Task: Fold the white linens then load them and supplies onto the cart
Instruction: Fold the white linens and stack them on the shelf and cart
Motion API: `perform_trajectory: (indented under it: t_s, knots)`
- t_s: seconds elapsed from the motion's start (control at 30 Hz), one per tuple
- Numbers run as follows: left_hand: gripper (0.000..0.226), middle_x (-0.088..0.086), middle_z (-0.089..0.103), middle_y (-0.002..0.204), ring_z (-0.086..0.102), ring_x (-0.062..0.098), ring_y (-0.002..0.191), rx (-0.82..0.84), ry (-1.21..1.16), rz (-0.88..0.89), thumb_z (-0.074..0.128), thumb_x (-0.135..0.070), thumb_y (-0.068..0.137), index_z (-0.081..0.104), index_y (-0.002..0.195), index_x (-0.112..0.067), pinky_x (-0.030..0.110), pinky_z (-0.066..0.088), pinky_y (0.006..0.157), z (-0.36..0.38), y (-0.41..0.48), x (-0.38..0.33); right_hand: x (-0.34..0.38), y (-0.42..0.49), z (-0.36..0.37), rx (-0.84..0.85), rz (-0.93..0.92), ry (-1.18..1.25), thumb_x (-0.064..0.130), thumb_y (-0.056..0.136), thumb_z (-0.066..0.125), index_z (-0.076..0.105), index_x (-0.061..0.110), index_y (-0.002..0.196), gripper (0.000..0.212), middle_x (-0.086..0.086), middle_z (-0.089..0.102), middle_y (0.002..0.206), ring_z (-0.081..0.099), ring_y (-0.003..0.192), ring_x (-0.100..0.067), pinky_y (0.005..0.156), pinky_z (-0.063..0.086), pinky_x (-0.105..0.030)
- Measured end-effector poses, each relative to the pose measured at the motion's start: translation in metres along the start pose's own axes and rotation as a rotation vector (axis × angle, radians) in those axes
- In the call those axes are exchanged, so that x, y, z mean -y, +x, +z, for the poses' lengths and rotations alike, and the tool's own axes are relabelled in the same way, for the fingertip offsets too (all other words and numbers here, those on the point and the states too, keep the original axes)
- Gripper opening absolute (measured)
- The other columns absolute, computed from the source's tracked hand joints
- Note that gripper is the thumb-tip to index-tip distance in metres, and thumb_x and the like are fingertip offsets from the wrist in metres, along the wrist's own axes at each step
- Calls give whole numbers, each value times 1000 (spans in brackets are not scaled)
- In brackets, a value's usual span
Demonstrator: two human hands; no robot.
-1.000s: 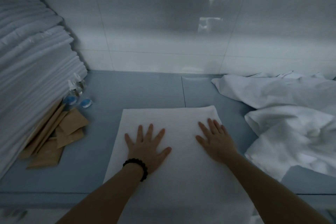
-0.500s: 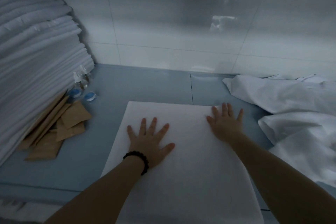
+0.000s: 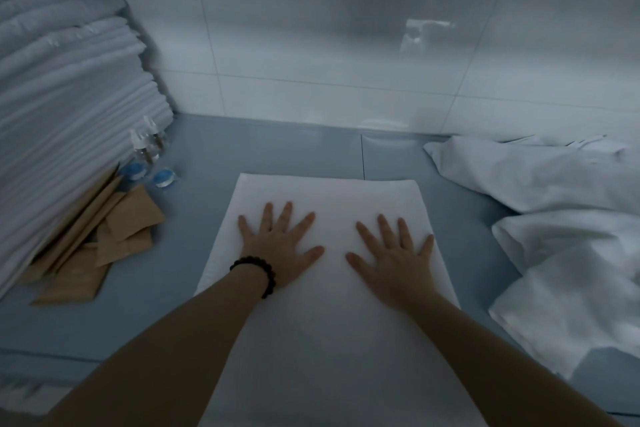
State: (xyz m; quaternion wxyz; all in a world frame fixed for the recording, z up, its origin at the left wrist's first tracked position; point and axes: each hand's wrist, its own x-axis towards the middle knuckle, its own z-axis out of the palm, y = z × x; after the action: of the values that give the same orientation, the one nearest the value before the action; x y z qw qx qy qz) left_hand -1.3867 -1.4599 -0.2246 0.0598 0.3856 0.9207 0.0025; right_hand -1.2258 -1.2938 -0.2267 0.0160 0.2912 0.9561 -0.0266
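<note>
Your white linen lies flat on the blue surface in the lower centre of the frame. Its long axis runs straight away from you, from the bottom edge up toward the tiled wall.

Both hands rest on its far half, palms down and fingers spread, gripping nothing. Your left hand is left of the centre line and your right hand right of it. They sit roughly level, thumbs turned inward, with a bare strip of cloth between them.

The far short edge lies just beyond your fingertips; the near end is hidden under your forearms. Neither hand is nearer, so I judge the next fold to be a two-handed one along that axis.

The crumpled linens lie at the right of the frame. The folded stack is at the upper left, with the brown packets and small bottles at its foot.
</note>
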Motion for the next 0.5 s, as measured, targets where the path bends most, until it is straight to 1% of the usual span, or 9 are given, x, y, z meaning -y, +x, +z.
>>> perform_trajectory:
  t_s: [0.1, 0.17, 0.2, 0.27, 0.37, 0.43, 0.5]
  knots:
    - [83, -11, -17, 159, -16, 26, 146, -5, -13, 2, -9, -89, 64, -16, 140, -57, 70, -10, 105, -1, 22, 6, -1, 24, 2, -10, -3, 20, 86, 68, -11, -10, 56, 142, 80, 11, -9, 161, -13, 147, -23, 107, -14, -66]
    - [84, -11, -16, 159, -15, 26, 146, 4, -18, 4, -10, -90, 63, -16, 140, -57, 69, -11, 105, -2, 33, 10, -2, 37, 2, -10, -11, 22, 86, 68, -10, -9, 56, 142, 80, 11, -9, 161, -12, 147, -23, 106, -14, -66]
    - [82, -11, -16, 159, -15, 26, 146, 14, -16, 9, -8, -89, 66, -15, 141, -57, 69, -10, 105, -4, 37, 11, -2, 42, 1, 3, -14, 19, 86, 69, -9, -8, 56, 143, 80, 10, -9, 161, -12, 147, -23, 106, -14, -67]
    - [72, -11, -13, 160, -15, 24, 147, 19, -36, 14, 1, -81, 79, -12, 144, -53, 68, -9, 108, -10, 37, 11, 0, 47, -7, 46, -14, 7, 84, 73, -5, -6, 53, 145, 78, 8, -11, 161, -13, 147, -24, 106, -13, -68]
    - [57, -9, -9, 161, -15, 23, 147, -77, -176, -55, 13, -60, 96, -6, 148, -48, 66, -6, 111, -26, 21, 2, 9, 35, -23, 70, -10, 22, 73, 88, 8, -3, 46, 149, 67, 4, -14, 161, -17, 147, -24, 107, -11, -69]
    - [52, -9, -7, 161, -15, 25, 147, -120, -197, -52, 14, -52, 99, -1, 149, -46, 64, -8, 112, -28, -7, -8, 16, 10, -25, 13, -24, 79, 64, 94, 10, -2, 44, 150, 60, 4, -16, 160, -20, 146, -23, 109, -10, -67]
    - [53, -10, -10, 161, -17, 25, 146, -75, -150, 28, 11, -55, 97, 2, 149, -47, 62, -13, 109, -15, -46, -22, 24, -29, -19, -26, -63, 101, 62, 94, 4, -4, 45, 149, 58, 6, -17, 160, -24, 144, -22, 109, -13, -65]
